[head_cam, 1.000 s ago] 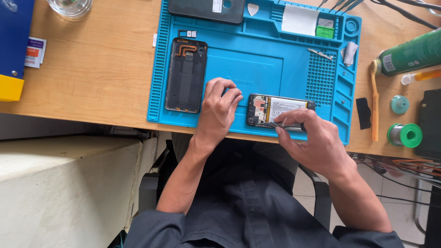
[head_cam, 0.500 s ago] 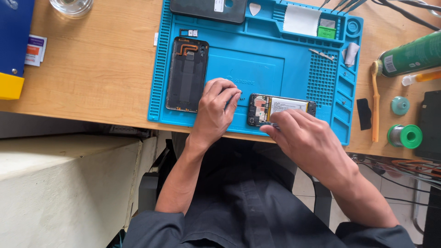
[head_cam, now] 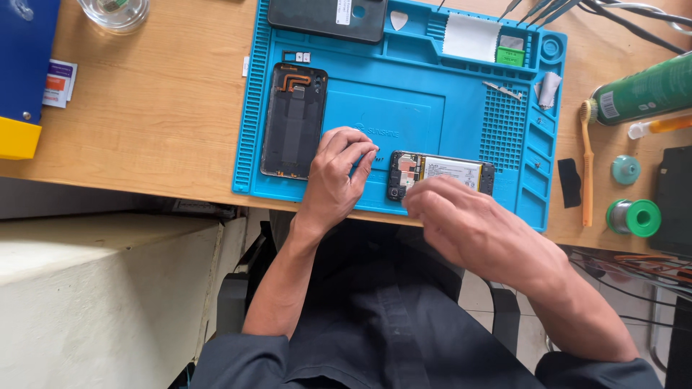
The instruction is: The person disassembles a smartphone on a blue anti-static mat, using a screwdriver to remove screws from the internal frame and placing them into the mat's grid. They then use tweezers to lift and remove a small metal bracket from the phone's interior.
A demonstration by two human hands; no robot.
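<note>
On the blue mat [head_cam: 404, 115] near the bench [head_cam: 158, 108] edge, the left hand [head_cam: 335, 176] is resting with fingers curled together beside the opened phone [head_cam: 441, 173], while the right hand [head_cam: 461, 220] is hovering loosely closed, empty, over its near edge.

Left hand [head_cam: 337, 176] palm down with fingers curled; right hand [head_cam: 461, 220] loosely cupped, grip indistinct.

Matt blue rubbery mat [head_cam: 404, 108] over smooth pale wood-grain bench [head_cam: 158, 108]. Glossy dark plastic back cover [head_cam: 293, 121] at nine o'clock of opened phone [head_cam: 440, 171]. Shiny green metal can [head_cam: 641, 90] at two o'clock.
</note>
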